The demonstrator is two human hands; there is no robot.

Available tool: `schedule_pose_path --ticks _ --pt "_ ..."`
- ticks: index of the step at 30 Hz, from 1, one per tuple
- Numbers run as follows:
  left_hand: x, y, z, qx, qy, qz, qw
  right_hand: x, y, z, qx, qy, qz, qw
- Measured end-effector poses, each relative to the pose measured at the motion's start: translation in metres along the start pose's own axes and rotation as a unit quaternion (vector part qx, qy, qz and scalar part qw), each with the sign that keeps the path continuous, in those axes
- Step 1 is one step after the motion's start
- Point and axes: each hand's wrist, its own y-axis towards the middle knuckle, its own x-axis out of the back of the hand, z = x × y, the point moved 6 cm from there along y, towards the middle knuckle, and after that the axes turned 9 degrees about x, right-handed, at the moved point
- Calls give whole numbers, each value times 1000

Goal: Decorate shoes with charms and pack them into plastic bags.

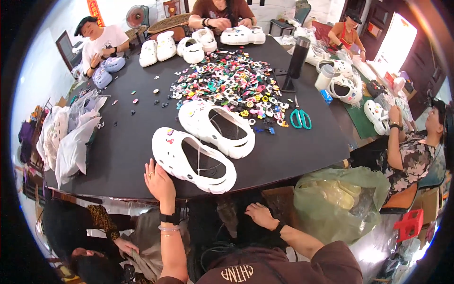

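Two white clogs lie side by side in front of me, toes to the left. The nearer clog (188, 166) carries small coloured charms on its toe; the farther clog (208, 124) has a few too. A thin clear loop rises from the opening of each. My left hand (160, 181) is at the table's front edge, fingers stretched out against the side of the nearer clog's toe, not gripping it. Below the edge, over my dark lap, my right hand (261, 215) lies with fingers apart, holding nothing. Beyond the clogs spreads a large heap of colourful shoe charms (231, 83).
Teal-handled scissors (301, 119) and a black cylinder on a stand (298, 57) are right of the heap. Plastic-wrapped clogs (71, 132) sit at left. A green plastic bag (326, 199) is beside my right arm. Several people work around the black table (127, 156); another person is low at left.
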Motion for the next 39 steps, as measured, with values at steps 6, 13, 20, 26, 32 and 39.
schedule_pose_path --ticks 6,13,20,26,32,39 --pt "3 -2 4 -8 -2 -28 1000 54 18 76 48 88 74 992" --pt "6 -9 -1 -1 -36 -36 999 -1 9 152 47 487 372 789" --pt "8 -6 -3 -9 -44 -37 998 -22 -19 168 256 544 305 738" --pt "8 -2 -6 -6 -40 -32 999 -27 -10 178 276 426 368 779" --pt "6 -5 0 0 -37 -27 999 -43 -35 175 435 96 237 864" --pt "10 -14 -3 -7 -41 -32 999 -58 -55 175 412 102 277 862"
